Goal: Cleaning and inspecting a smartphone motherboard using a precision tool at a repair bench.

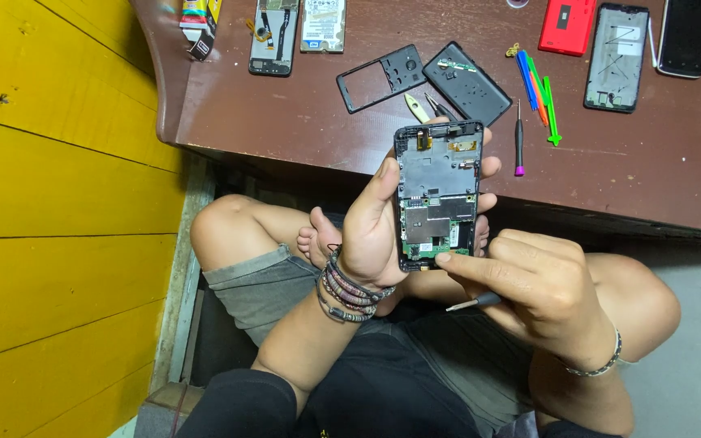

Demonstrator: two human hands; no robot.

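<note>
The left hand (375,227) grips an opened phone (438,195) upright above the person's lap, just in front of the brown table (285,113), and inside the phone's black shell sit a green board and shiny metal covers. The right hand (537,288) is curled around a small metal tool (474,302) while one finger touches the bottom of the phone. On the table lie an empty black phone frame (380,77), a black back cover (467,83), a purple-tipped screwdriver (518,138) and coloured plastic sticks (539,85).

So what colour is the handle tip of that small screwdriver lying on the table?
Magenta-pink tip of the small black screwdriver, head view.
</note>
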